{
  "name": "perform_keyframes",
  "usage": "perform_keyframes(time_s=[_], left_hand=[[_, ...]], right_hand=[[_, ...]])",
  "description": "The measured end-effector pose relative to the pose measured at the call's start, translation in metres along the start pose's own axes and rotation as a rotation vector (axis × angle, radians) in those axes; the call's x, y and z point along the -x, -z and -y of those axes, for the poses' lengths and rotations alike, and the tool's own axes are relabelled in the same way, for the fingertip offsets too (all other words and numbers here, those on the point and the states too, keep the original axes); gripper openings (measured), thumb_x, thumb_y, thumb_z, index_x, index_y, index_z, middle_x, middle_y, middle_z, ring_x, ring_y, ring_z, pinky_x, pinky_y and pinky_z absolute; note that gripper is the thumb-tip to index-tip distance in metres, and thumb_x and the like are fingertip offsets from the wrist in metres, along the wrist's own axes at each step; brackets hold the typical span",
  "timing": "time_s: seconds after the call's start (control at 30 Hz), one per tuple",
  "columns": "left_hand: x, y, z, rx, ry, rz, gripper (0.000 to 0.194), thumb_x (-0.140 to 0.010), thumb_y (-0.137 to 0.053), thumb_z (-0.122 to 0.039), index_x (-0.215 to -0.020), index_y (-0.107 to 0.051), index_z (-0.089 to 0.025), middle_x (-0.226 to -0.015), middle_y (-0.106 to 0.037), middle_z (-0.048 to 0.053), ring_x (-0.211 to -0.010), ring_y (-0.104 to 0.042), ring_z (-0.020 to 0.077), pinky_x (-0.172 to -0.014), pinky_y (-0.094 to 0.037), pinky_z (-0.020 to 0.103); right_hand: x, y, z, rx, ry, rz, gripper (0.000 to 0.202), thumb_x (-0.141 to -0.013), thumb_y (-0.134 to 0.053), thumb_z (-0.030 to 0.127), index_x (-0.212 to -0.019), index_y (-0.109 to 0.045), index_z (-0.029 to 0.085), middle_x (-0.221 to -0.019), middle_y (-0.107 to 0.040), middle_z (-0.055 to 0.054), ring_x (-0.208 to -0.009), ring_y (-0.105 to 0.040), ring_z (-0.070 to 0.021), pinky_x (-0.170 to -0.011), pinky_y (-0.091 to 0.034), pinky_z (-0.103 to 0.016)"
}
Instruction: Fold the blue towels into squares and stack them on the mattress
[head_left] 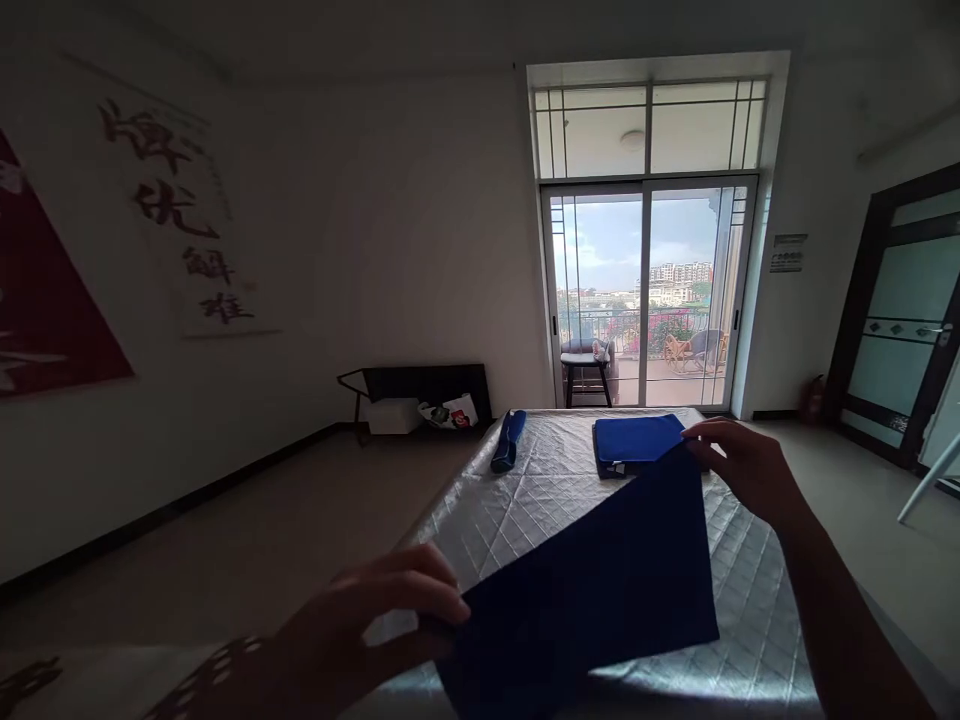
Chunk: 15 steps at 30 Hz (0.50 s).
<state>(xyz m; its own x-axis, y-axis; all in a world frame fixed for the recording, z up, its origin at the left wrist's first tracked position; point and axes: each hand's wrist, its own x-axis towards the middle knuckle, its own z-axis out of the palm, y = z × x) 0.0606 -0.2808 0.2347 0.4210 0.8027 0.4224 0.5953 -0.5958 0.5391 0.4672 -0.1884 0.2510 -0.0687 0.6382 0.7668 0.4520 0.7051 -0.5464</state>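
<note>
A broad bench [555, 510] bears a silvery, diamond-patterned cover [517, 525]; towards its far edge lie an elongated blue bundle [509, 441] and, well apart, a flat bright-blue fabric piece [634, 438] atop a darker layer [604, 468].

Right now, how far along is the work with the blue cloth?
Apparently done: the flat blue stack on the quilted cover. In hand: a dark blue cloth, spread between left hand and right hand. Seemingly remaining: that cloth, not yet laid flat.

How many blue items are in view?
3: sheet between left hand and right hand; folded piece, far right of silver cover; bundle, its far left. More may be hidden underneath.
</note>
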Motion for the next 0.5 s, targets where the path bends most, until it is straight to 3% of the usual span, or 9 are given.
perform_keyframes(time_s=[0.17,0.3,0.4,0.5], left_hand=[[-0.006,-0.002,-0.005,0.051,0.026,-0.061,0.032,-0.083,-0.061,-0.058,-0.078,-0.079,-0.033,-0.072,-0.072,0.004,-0.064,-0.068,0.0170,-0.062,-0.059,0.027],[-0.011,-0.001,-0.012,-0.042,0.082,-0.211,0.030,-0.075,-0.067,-0.064,-0.081,-0.079,-0.037,-0.081,-0.077,0.000,-0.074,-0.072,0.0199,-0.072,-0.062,0.028],[0.004,-0.002,-0.003,-0.133,0.062,-0.314,0.026,-0.076,-0.068,-0.063,-0.083,-0.078,-0.040,-0.084,-0.078,-0.003,-0.075,-0.073,0.0196,-0.073,-0.062,0.028],[0.026,-0.003,0.007,-0.175,-0.012,-0.318,0.019,-0.081,-0.066,-0.056,-0.089,-0.078,-0.043,-0.084,-0.078,-0.005,-0.069,-0.073,0.0181,-0.065,-0.063,0.025]], right_hand=[[0.017,0.021,0.016,0.004,0.023,0.007,0.032,-0.083,-0.068,0.057,-0.090,-0.077,0.027,-0.086,-0.072,-0.003,-0.073,-0.066,-0.0175,-0.064,-0.055,-0.030],[0.034,0.035,0.026,-0.005,0.052,0.028,0.026,-0.083,-0.070,0.053,-0.089,-0.076,0.029,-0.084,-0.072,-0.004,-0.074,-0.067,-0.0185,-0.064,-0.057,-0.030],[0.049,0.044,0.034,0.009,0.088,0.037,0.019,-0.084,-0.072,0.047,-0.091,-0.076,0.030,-0.086,-0.073,-0.005,-0.074,-0.068,-0.0191,-0.063,-0.058,-0.030],[0.061,0.051,0.041,0.012,0.146,0.014,0.011,-0.085,-0.072,0.040,-0.092,-0.075,0.032,-0.083,-0.072,-0.005,-0.072,-0.067,-0.0191,-0.059,-0.056,-0.030]])
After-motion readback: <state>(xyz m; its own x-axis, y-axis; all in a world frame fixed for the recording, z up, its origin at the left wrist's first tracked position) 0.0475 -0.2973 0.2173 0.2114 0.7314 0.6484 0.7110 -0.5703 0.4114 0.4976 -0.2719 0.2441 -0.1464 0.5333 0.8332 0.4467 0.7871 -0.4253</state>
